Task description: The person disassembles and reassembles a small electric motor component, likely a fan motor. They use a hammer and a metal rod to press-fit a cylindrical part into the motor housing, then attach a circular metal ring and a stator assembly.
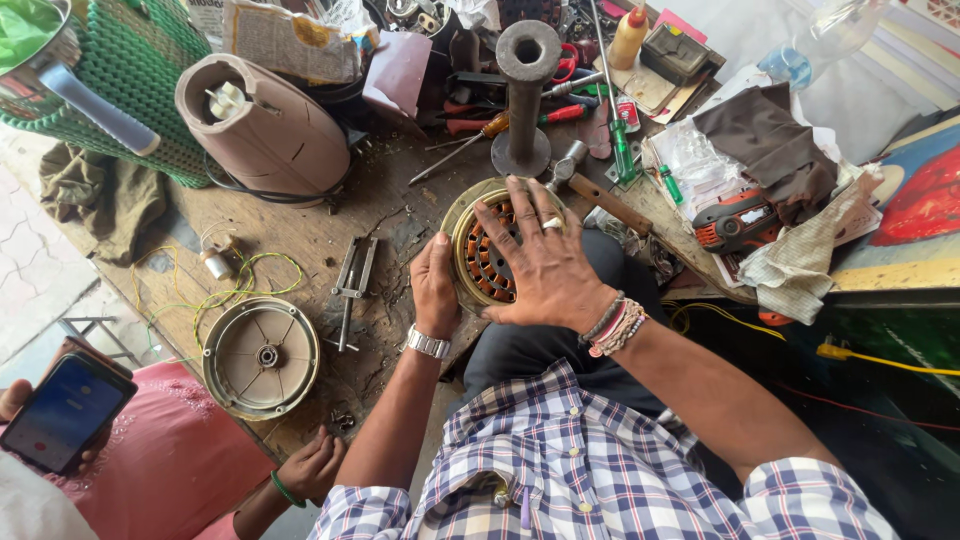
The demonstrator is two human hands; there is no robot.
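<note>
right hand (545, 262) hides much of the motor stator (487, 250); phone (62, 412) screen blurred

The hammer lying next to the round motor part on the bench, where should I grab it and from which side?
Probably by the bare wooden handle, from the right. The hammer lies flat, its metal head wedged near the upright steel post and the round motor part. The handle runs down-right, clear of the right hand spread over that part, so it looks the freest part to grip.

Worn wooden workbench (300, 225) in daylight, paved tile floor (35, 270) at left, green woven basket (140, 70)
</note>
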